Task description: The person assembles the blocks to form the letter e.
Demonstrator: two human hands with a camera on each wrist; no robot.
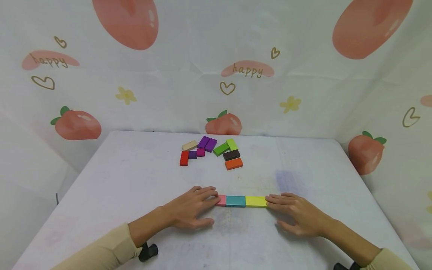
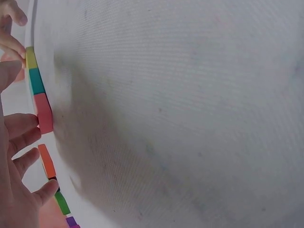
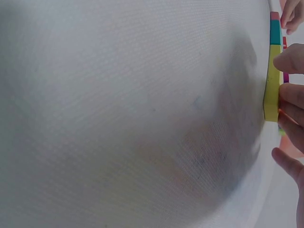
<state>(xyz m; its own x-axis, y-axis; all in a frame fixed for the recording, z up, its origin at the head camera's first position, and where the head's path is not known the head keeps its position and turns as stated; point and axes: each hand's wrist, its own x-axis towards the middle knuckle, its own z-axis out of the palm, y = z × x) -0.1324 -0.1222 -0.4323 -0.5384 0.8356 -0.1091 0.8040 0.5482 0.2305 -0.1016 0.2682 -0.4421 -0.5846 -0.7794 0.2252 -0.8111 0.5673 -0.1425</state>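
Pink (image 1: 221, 200), teal (image 1: 235, 201) and yellow (image 1: 256, 201) blocks lie end to end in a straight row. My left hand (image 1: 193, 208), fingers extended and thumb apart, touches the pink block at the row's left end. At the other end, the fingertips of my right hand (image 1: 298, 214) rest on the yellow block, its thumb held off to the near side. The left wrist view shows fingertips against the pink block (image 2: 43, 113); the right wrist view shows fingers at the yellow block (image 3: 272, 85). The left hand partly covers the pink block.
Behind the row lie loose blocks: red (image 1: 183, 158), beige (image 1: 189, 145), purple (image 1: 210, 145), magenta (image 1: 200, 152), green (image 1: 221, 149), black (image 1: 231, 155), orange (image 1: 234, 164) and others. A patterned cloth (image 1: 175, 93) hangs behind the white table (image 1: 135, 165).
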